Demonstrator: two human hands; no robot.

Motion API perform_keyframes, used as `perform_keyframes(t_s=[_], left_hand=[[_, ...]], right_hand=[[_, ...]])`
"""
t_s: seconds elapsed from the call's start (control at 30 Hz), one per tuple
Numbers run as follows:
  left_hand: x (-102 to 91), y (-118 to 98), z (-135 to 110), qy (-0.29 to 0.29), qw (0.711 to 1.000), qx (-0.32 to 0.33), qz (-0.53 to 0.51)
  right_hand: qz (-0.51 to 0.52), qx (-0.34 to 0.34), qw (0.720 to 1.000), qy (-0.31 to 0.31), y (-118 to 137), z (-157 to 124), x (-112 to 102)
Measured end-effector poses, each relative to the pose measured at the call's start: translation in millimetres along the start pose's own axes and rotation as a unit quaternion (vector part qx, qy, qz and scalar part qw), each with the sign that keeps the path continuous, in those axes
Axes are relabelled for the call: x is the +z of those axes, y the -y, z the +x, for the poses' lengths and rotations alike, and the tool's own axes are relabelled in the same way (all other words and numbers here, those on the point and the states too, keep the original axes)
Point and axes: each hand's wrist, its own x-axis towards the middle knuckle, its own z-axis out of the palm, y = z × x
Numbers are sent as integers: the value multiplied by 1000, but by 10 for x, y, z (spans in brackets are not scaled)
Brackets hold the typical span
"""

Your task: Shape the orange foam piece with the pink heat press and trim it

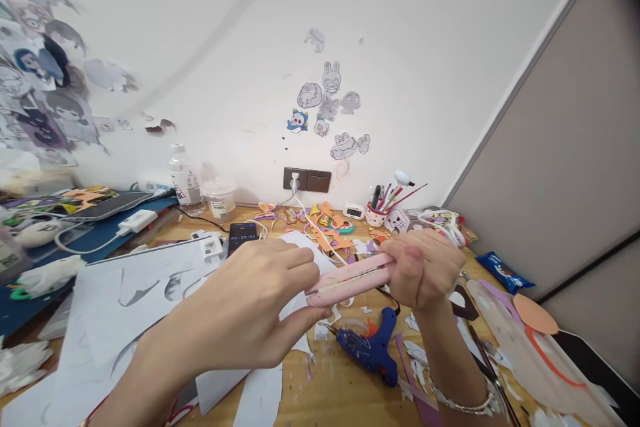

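Note:
A pink mini hair straightener point(350, 282) is held level above the desk, its two long arms nearly together with a thin slit between them. My right hand point(427, 267) is closed round its right end. My left hand point(250, 307) pinches the left end, with the thumb below and the fingers above. Whether anything lies between the arms cannot be made out. Just beneath rests a blue glue gun point(370, 347) on the wooden desk point(320, 393), its nozzle pointing left. Paper scraps and white sheets point(260, 393) lie under and around my hands.
A phone point(243, 236) with a running timer, a bottle point(185, 180) and a plastic tub point(220, 200) stand at the back left. Behind my right hand is a pen cup point(377, 212). A white cord point(317, 227) runs from the wall socket point(295, 179). Colourful paper cutouts point(330, 223) litter the back.

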Motion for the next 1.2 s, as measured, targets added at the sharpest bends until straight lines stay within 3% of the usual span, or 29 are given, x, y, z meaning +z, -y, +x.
perform_keyframes(t_s=[0.1, 0.2, 0.33, 0.4, 0.53, 0.7, 0.93, 1.2], left_hand=[[-2, 38, 7, -25, 1000, 2, -9], [18, 93, 61, -88, 993, 3, -74], [87, 142, 152, -161, 972, -49, -162], [128, 150, 179, -158, 967, -79, -184], [204, 152, 216, -93, 968, -103, -207], [311, 140, 281, -70, 967, -65, -235], [394, 143, 316, -88, 963, -52, -248], [326, 169, 301, -128, 960, -74, -238]], right_hand=[[-5, 29, 999, 13, 19, 30, 30], [-22, 82, 996, 25, 47, 64, 66], [-62, 149, 986, 31, 81, 87, 97], [-79, 172, 981, 29, 86, 82, 110], [-105, 208, 972, 9, 76, 58, 133], [-114, 237, 965, 4, 70, 57, 109], [-107, 257, 960, 18, 48, 72, 95], [-97, 305, 947, 30, -30, 107, 6]])
